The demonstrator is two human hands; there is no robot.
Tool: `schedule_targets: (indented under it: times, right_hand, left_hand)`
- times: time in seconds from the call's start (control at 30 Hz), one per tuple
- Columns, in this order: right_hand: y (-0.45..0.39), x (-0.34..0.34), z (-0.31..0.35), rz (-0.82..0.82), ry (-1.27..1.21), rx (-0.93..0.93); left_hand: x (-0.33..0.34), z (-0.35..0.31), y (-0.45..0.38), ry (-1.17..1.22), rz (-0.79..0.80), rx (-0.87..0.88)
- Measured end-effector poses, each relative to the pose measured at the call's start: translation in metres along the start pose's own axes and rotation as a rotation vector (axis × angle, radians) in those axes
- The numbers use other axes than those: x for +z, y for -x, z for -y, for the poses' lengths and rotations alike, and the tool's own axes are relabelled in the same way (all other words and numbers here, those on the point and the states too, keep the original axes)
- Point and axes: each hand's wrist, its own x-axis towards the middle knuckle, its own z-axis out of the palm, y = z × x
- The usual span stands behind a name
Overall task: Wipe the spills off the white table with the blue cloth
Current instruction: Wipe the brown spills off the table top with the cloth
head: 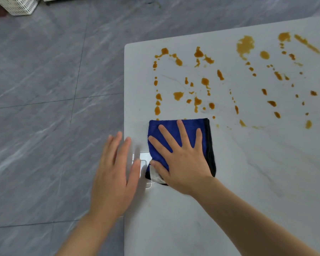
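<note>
A folded blue cloth (162,130) with a black edge lies on the white table (248,163) near its left edge. My right hand (181,159) presses flat on the cloth with its fingers spread. My left hand (116,172) hovers at the table's left edge, fingers straight, blurred, holding nothing. Several orange-brown spills (198,100) dot the table beyond the cloth, running across to the far right. The nearest drops sit just past the cloth's far edge.
A pale rectangular plate (144,159) is set in the table under the cloth's near corner. Grey tiled floor (44,108) lies to the left. A white slatted basket (17,5) stands on the floor at the far left.
</note>
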Motion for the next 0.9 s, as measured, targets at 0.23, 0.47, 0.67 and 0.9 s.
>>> schedule_targets:
  times: [0.23, 0.47, 0.67, 0.9]
  right_hand:
    - [0.002, -0.006, 0.004, 0.001, 0.027, 0.027]
    - [0.001, -0.005, 0.004, -0.033, 0.023, 0.028]
    - [0.001, 0.0, 0.003, -0.065, 0.031, 0.025]
    - [0.0, -0.002, 0.006, -0.029, 0.041, 0.032]
  left_hand:
    - [0.02, -0.002, -0.096, -0.048, 0.016, -0.015]
    - [0.034, 0.001, -0.135, -0.061, 0.074, -0.039]
    - [0.04, 0.008, -0.136, 0.0, 0.059, -0.033]
    - [0.04, 0.008, -0.135, 0.034, 0.06, -0.036]
